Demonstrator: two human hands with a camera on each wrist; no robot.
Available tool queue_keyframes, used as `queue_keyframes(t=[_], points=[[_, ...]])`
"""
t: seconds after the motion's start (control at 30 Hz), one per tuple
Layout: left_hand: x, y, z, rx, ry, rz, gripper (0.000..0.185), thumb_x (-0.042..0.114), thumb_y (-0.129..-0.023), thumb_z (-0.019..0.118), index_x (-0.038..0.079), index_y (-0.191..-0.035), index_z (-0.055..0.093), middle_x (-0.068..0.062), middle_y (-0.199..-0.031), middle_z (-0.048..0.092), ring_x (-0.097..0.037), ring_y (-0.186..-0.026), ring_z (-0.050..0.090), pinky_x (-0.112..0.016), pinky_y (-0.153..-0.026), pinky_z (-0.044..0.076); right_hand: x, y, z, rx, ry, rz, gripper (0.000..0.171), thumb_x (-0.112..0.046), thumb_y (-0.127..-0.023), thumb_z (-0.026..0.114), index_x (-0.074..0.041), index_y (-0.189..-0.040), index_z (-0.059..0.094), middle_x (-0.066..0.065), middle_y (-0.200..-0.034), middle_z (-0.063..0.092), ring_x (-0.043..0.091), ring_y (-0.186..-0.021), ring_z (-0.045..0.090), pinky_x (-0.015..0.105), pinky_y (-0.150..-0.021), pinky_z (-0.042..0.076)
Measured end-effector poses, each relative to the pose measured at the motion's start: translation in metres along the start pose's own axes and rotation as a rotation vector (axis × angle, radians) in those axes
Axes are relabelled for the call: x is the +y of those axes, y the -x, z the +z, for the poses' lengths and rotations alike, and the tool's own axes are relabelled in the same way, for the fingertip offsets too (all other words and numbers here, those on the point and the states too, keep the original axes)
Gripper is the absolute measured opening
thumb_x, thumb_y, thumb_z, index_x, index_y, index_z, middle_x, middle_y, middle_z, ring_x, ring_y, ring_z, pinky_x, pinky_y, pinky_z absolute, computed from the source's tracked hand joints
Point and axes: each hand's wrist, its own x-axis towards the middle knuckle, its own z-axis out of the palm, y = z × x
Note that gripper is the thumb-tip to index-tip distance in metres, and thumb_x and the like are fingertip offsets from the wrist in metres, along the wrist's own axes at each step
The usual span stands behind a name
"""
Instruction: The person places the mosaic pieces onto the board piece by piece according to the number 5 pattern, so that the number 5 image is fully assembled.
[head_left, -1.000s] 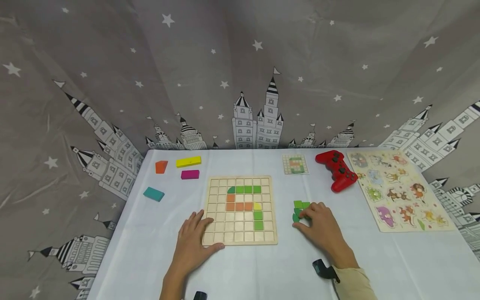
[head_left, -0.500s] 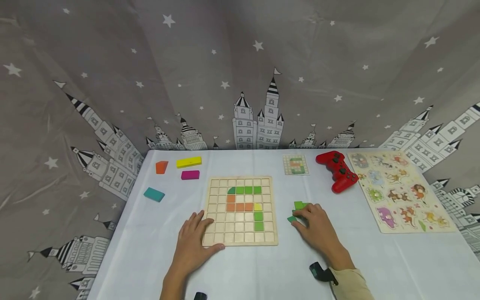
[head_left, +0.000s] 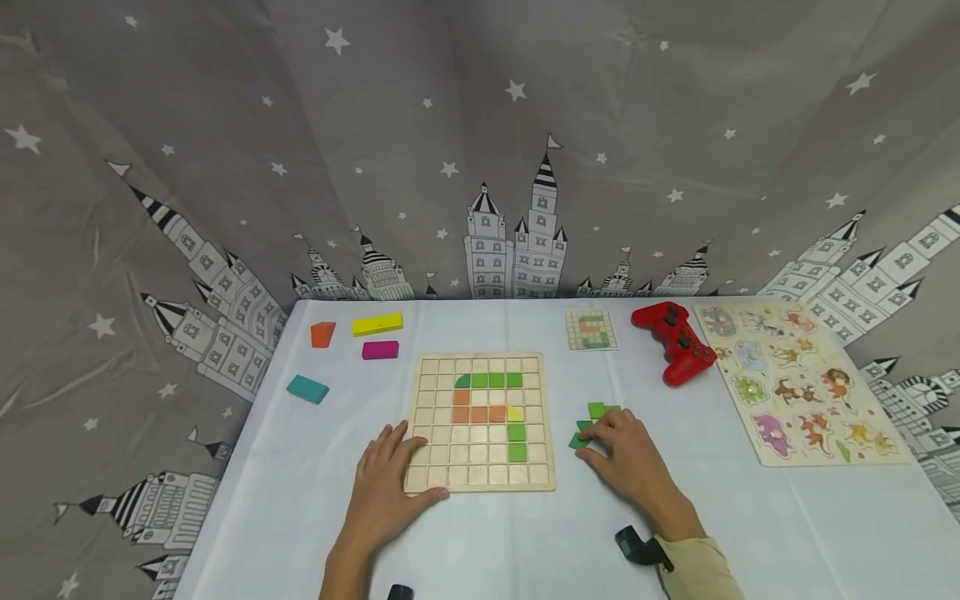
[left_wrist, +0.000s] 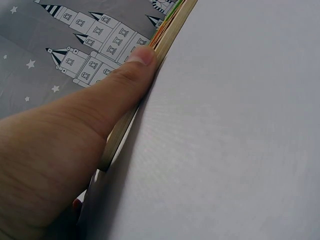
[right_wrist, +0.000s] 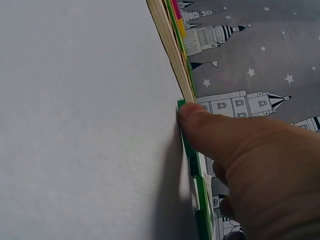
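Hands at the grid board and green tiles

The left hand (head_left: 390, 479) lies flat, fingers straight, on the grid board (head_left: 480, 421) near corner, thumb along its edge. The right hand (head_left: 626, 454) pinches a green tile (head_left: 578, 440) on the tablecloth (head_left: 525, 533), beside the board. No legible writing.

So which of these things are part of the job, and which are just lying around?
In use: grid board, green pieces, pattern card, left hand, right hand.
Lying about: red controller, animal puzzle, coloured blocks.
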Motion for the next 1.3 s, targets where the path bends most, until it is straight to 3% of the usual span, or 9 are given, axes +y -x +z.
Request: queue_keyframes(t=[0.13, 0.33, 0.57, 0.73, 1.03, 1.3], points=[[0.000, 0.001, -0.001, 0.003, 0.004, -0.001, 0.089, 0.072, -0.068, 0.080, 0.022, -0.137, 0.057, -0.014, -0.164, 0.037, -0.039, -0.155, 0.022, -0.063, -0.123, 0.018, -0.002, 0.000, 0.001, -0.033, -0.026, -0.006, 0.016, -0.028, -0.078, 0.089, -0.024, -0.091, 0.080, -0.011, -0.092, 0.060, 0.010, -0.091, 0.050, 0.034, -0.083, 0.049], [0.000, 0.001, -0.001, 0.006, 0.004, 0.003, 0.088, 0.072, -0.068, 0.080, 0.022, -0.137, 0.057, -0.014, -0.164, 0.037, -0.039, -0.155, 0.022, -0.063, -0.123, 0.018, 0.000, 0.000, 0.003, -0.039, 0.010, -0.002, 0.030, -0.030, -0.077, 0.090, -0.022, -0.104, 0.079, -0.008, -0.099, 0.061, 0.012, -0.098, 0.053, 0.036, -0.088, 0.053], [0.000, 0.001, -0.001, 0.004, 0.001, 0.002, 0.088, 0.072, -0.068, 0.080, 0.023, -0.137, 0.057, -0.014, -0.163, 0.037, -0.039, -0.154, 0.023, -0.063, -0.122, 0.019, -0.003, 0.002, 0.006, -0.044, 0.026, -0.055, 0.023, -0.028, -0.082, 0.086, -0.020, -0.101, 0.076, -0.008, -0.097, 0.059, 0.012, -0.098, 0.051, 0.037, -0.087, 0.053], [0.000, 0.000, 0.000, -0.002, 0.000, -0.002, 0.089, 0.073, -0.068, 0.079, 0.022, -0.138, 0.057, -0.014, -0.164, 0.036, -0.039, -0.155, 0.021, -0.064, -0.122, 0.019, -0.012, 0.002, 0.006, -0.042, -0.068, -0.088, 0.020, -0.026, -0.087, 0.082, -0.021, -0.104, 0.073, -0.009, -0.100, 0.058, 0.011, -0.103, 0.051, 0.037, -0.091, 0.054], [0.000, 0.003, -0.001, -0.005, 0.009, -0.001, 0.089, 0.072, -0.068, 0.080, 0.022, -0.138, 0.057, -0.014, -0.164, 0.036, -0.039, -0.155, 0.021, -0.063, -0.124, 0.018, -0.048, 0.003, 0.019, -0.175, -0.137, -0.253, 0.020, -0.033, -0.089, 0.079, -0.024, -0.106, 0.074, -0.015, -0.099, 0.054, 0.001, -0.088, 0.039, 0.019, -0.075, 0.045], [0.000, -0.001, -0.002, -0.003, 0.008, 0.001, 0.088, 0.071, -0.069, 0.080, 0.021, -0.137, 0.057, -0.015, -0.163, 0.037, -0.040, -0.155, 0.022, -0.063, -0.124, 0.017, -0.059, 0.001, 0.028, -0.147, -0.075, -0.278, 0.018, -0.034, -0.089, 0.079, -0.026, -0.105, 0.077, -0.017, -0.093, 0.052, 0.001, -0.080, 0.035, 0.015, -0.069, 0.038]])
